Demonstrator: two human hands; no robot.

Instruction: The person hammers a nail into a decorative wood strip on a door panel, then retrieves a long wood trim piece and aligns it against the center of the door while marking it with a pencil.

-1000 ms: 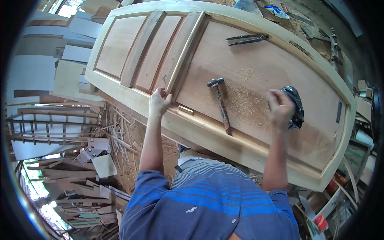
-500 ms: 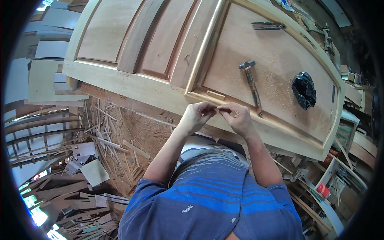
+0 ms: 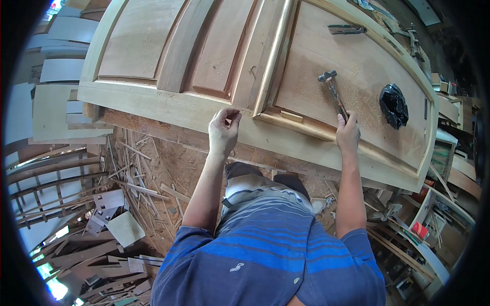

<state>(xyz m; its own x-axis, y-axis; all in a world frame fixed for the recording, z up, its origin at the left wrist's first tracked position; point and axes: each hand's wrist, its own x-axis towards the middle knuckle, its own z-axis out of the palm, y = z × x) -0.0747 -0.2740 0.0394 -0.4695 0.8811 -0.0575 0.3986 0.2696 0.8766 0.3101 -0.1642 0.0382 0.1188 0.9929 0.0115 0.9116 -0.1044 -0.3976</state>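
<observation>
Boards, flat and pale [image 3: 56, 109], stacked far left; then long light-wood panelled door with curved outline [image 3: 153, 102], lying flat; left hand [image 3: 223, 132] over its near rail, fingers curled toward thumb, cannot tell if tips meet or pinch anything; short pale wood strip [image 3: 291, 117] along near moulding; hammer with dark metal head and worn reddish-black handle [image 3: 335, 93] at door's big right panel, head pointing away from person; right hand [image 3: 347, 135] gripping handle end; dark metal pincers [image 3: 357, 30] near far edge; crumpled black plastic bag [image 3: 393, 106] on panel, right of hammer
</observation>
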